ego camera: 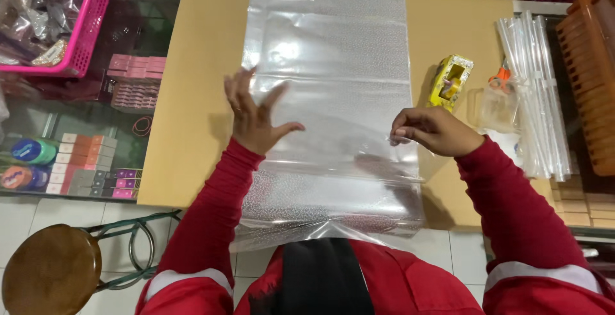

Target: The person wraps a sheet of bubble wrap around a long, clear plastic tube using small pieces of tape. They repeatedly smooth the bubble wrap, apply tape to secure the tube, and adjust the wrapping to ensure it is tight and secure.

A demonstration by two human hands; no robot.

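A big clear plastic sheet (327, 97) is laid flat along the tabletop (192, 97). It is pressed down by the spread left hand (256, 116), and its right edge is pinched by the right hand (432, 130). Nothing is wrapped yet.

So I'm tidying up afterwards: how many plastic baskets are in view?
2. A pink basket sits at the top left, holding wrapped items; an orange basket stands at the right edge, partly cut off. Others may lie outside the picture.
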